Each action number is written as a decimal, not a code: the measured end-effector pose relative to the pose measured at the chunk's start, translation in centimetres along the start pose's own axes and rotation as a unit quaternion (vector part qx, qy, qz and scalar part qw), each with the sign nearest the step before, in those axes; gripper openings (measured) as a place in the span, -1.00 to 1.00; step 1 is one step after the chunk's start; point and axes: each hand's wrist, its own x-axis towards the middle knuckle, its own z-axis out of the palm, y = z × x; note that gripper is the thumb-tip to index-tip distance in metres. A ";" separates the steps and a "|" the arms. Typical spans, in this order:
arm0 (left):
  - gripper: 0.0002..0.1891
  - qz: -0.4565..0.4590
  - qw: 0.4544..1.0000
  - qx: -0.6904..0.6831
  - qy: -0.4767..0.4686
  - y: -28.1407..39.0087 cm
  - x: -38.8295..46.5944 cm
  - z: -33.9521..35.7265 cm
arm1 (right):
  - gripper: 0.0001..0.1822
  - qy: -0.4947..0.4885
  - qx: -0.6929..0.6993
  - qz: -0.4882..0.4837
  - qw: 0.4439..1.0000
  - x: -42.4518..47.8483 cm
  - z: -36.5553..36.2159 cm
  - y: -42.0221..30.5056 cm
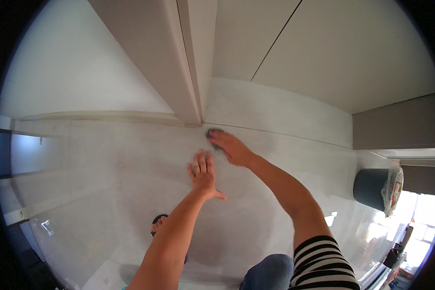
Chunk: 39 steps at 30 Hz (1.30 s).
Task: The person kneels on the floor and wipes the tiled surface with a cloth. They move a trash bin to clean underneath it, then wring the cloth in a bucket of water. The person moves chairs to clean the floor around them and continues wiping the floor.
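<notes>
My right hand (pixel 233 146) is closed on a small dark scrubbing pad or sponge (pixel 215 136), which is blurred. The pad touches the pale tiled floor (pixel 148 159) just below the foot of a beige door frame (pixel 188 98). My left hand (pixel 204 179) lies flat on the floor with its fingers spread, a little left of and nearer to me than the right, and holds nothing. A thin tile joint (pixel 261 129) runs to the right from the base of the frame.
A dark grey bin (pixel 371 186) with a liner stands at the right, near a beige cabinet (pixel 395 127). A white wall (pixel 94 72) with a baseboard (pixel 112 116) is at the left. My sandalled foot (pixel 158 224) and jeans-clad knee (pixel 270 272) rest below.
</notes>
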 end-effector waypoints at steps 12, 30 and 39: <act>0.48 0.087 0.989 -0.074 0.096 -1.8 -1.2 0.6 | -0.33 0.169 -0.116 0.087 0.975 -3.2 3.7 -2.0; -0.18 0.057 0.909 -0.295 0.287 -6.0 -6.4 5.9 | -0.39 -0.042 -0.017 0.063 0.997 -5.9 10.7 -11.6; -0.17 0.054 0.918 -0.286 0.270 -4.2 -8.9 7.7 | -0.51 0.290 -0.090 0.192 0.933 -18.9 -1.4 0.2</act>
